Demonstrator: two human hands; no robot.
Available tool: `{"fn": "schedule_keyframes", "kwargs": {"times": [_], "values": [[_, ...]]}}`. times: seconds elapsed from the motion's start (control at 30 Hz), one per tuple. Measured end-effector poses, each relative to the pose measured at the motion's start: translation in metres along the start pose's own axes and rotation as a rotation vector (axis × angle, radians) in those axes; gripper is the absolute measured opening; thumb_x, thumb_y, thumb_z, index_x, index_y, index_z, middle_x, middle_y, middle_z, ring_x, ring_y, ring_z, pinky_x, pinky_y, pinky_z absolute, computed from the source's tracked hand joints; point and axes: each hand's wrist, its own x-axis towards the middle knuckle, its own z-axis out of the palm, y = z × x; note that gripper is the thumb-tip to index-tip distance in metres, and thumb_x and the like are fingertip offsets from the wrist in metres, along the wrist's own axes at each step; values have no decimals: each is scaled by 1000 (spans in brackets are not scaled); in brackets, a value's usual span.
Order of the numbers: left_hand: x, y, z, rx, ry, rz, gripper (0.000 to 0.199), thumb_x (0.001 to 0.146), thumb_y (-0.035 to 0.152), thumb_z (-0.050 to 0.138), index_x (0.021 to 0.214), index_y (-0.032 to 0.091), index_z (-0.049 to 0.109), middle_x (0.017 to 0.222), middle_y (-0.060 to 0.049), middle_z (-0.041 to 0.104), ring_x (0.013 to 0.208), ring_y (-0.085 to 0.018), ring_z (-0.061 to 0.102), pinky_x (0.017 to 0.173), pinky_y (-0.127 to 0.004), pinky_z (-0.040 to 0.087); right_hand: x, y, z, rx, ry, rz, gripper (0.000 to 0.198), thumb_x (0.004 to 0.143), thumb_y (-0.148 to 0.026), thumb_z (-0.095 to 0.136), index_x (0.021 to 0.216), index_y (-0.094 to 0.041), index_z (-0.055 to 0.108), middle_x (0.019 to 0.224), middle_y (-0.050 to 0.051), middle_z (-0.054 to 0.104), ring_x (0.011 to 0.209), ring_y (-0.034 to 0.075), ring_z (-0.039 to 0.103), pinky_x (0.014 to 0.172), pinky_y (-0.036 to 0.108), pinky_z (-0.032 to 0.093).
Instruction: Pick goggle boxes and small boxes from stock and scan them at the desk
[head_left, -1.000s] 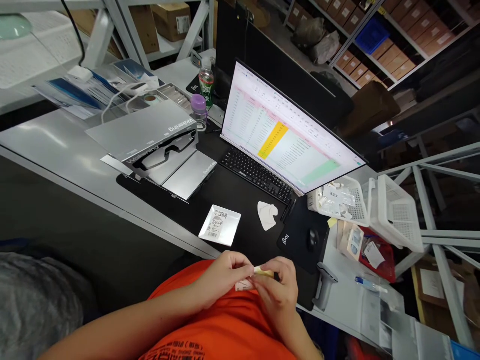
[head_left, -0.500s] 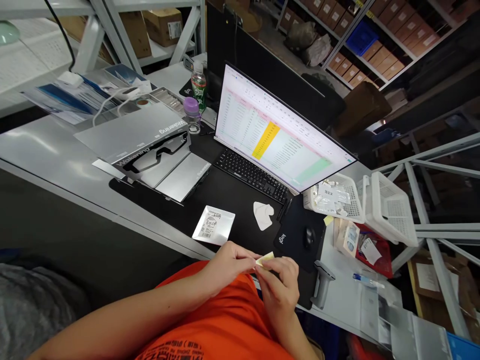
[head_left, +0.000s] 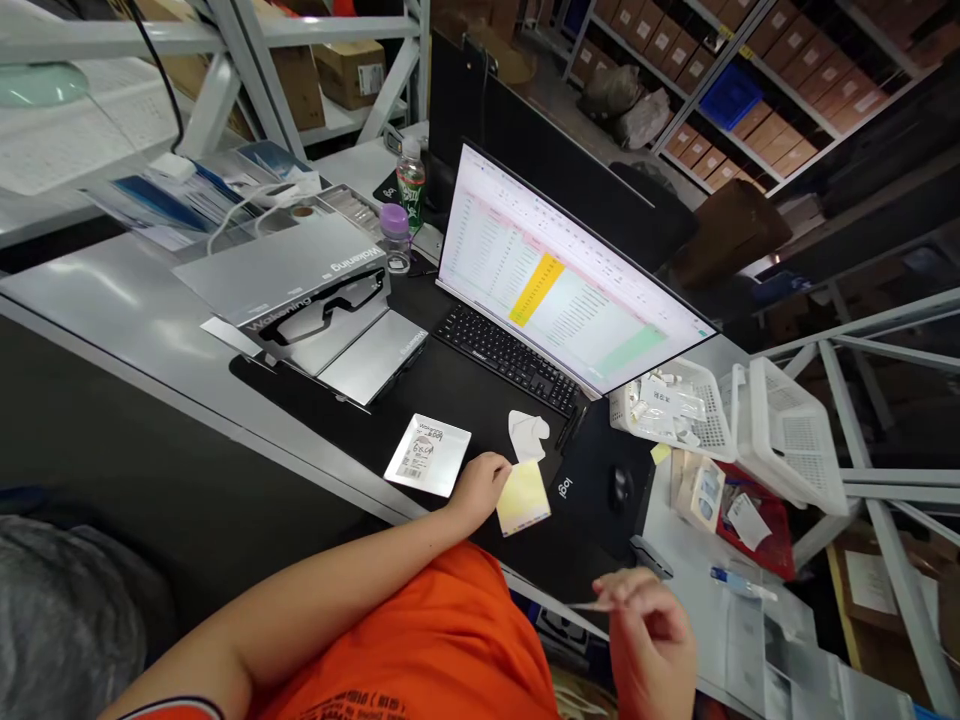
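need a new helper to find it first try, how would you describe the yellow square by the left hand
From the big lit monitor, come down past the keyboard to the near part of the black mat. The yellow square is there, its corner at the left hand. Its yellow sets it apart from the silver square and white cutout nearby.

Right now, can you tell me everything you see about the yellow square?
The yellow square is pale and looks like paper, with a thin strip of dark marks along its edge nearest the person. It lies slightly turned, over the black mat, with the left hand at its upper left corner. I can't tell whether it touches the mat.
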Motion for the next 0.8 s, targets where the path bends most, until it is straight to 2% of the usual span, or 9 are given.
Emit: {"fn": "schedule_keyframes", "kwargs": {"times": [0.07, 0.1, 0.2, 0.27, 0.33, 0.47, 0.57, 0.67, 0.8], "values": [[6, -14, 11, 41, -18, -17, 15, 92, 18, 57, 96, 14, 70, 112, -13, 71, 115, -27, 65, 108, -51, 47, 5, 16, 10, -1, 127, 241, 22, 86, -39, 84, 82, -23, 69, 78, -1, 70, 69, 12, 68, 65, 23, 59], [5, -19, 15, 52, -26, -23, 21, 89, 15, 58, 105, 13, 70, 121, -15, 70, 124, -30, 62, 113, -53, 43, 8, 25, 18, 14, 151, 354, 27, 82, -43, 87, 84, -22, 71, 78, 0, 70, 68, 12, 67, 62, 23, 58], [-13, -22, 10, 43, -68, -8, 40, 84, 12, 56, 122, 14, 68, 140, -19, 64, 140, -32, 53, 121, -50, 37, 16, 45, 48, 115, 117, 560, 41, 71, -51, 93, 88, -21, 72, 73, -1, 67, 63, 11, 63, 60, 23, 57], [-36, -15, -8, 9, -117, 23, 33, 88, 17, 50, 112, 18, 72, 128, -16, 71, 125, -28, 63, 113, -42, 45, 20, 50, 68, 154, 79, 594, 42, 71, -51, 93, 87, -20, 70, 72, -2, 66, 64, 11, 62, 60, 22, 57], [-62, -6, -34, -35, -137, 33, 32, 96, 28, 41, 104, 22, 72, 108, -9, 76, 100, -23, 70, 96, -36, 54, 24, 48, 87, 151, 38, 593, 41, 73, -52, 91, 87, -20, 69, 74, -1, 67, 66, 12, 63, 60, 23, 57], [-98, -1, -84, -144, -30, -38, 44, 100, 60, 43, 90, 24, 66, 89, -3, 71, 84, -21, 65, 78, -31, 52, 40, 43, 128, 110, -100, 566, 40, 74, -51, 88, 86, -19, 68, 70, -1, 65, 63, 13, 62, 58, 26, 58], [-101, -8, -105, -143, 21, -114, 49, 95, 67, 50, 84, 22, 66, 82, -2, 69, 76, -21, 61, 70, -31, 48, 55, 48, 162, 137, -181, 557, 40, 69, -42, 90, 92, -21, 66, 72, -3, 64, 60, 12, 60, 57, 26, 58], [-92, -12, -118, -57, 72, -166, 51, 95, 67, 47, 81, 22, 67, 80, -3, 70, 75, -22, 61, 69, -32, 46, 68, 58, 190, 153, -180, 567, 54, 63, -30, 91, 106, -24, 59, 78, -5, 67, 59, 12, 62, 55, 25, 56], [-77, -9, -138, 141, 87, -198, 51, 97, 62, 38, 76, 23, 63, 76, -3, 69, 71, -22, 62, 66, -32, 42, 76, 65, 211, 121, -151, 594, 52, 63, -27, 89, 99, -25, 51, 77, -6, 67, 58, 10, 61, 55, 23, 53]]}}
